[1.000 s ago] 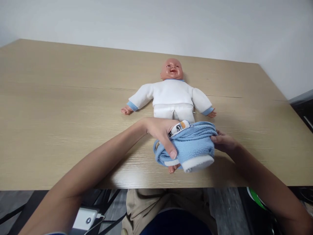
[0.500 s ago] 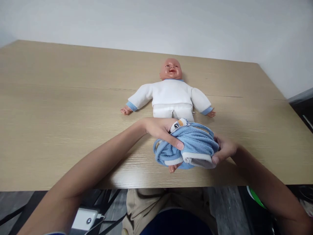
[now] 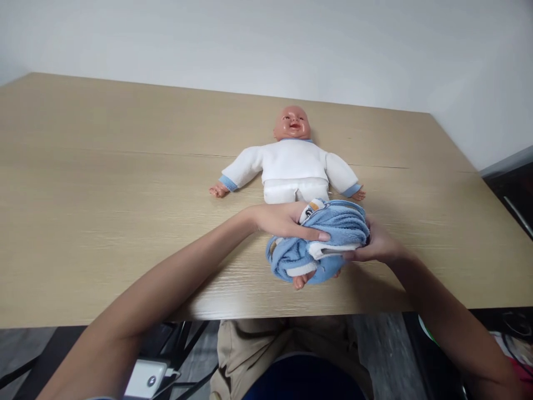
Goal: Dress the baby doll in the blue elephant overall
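A baby doll [image 3: 295, 161] lies on its back, head away from me, in a white top with blue cuffs. Bunched round its lower legs are blue terry trousers [image 3: 343, 222] with white cuffs. My left hand [image 3: 287, 222] grips the gathered cloth from the left, thumb across its top. On the other side, my right hand [image 3: 372, 244] pinches the cloth by the white cuff [image 3: 333, 251] of one trouser leg. One doll foot [image 3: 302, 280] pokes out of the other cuff. The second foot is mostly hidden beneath the cloth.
The doll rests on a wood-grain table [image 3: 104, 222] whose front edge is close to my body. A white wall [image 3: 233, 44] stands behind it. Below the edge at left is a white device [image 3: 145, 379] with a cable. A dark object [image 3: 512, 194] stands at the right.
The trouser leg under my right hand has tilted and its cuff opening has narrowed. My right hand has shifted slightly left and up. More of the second foot shows. The view has shifted slightly.
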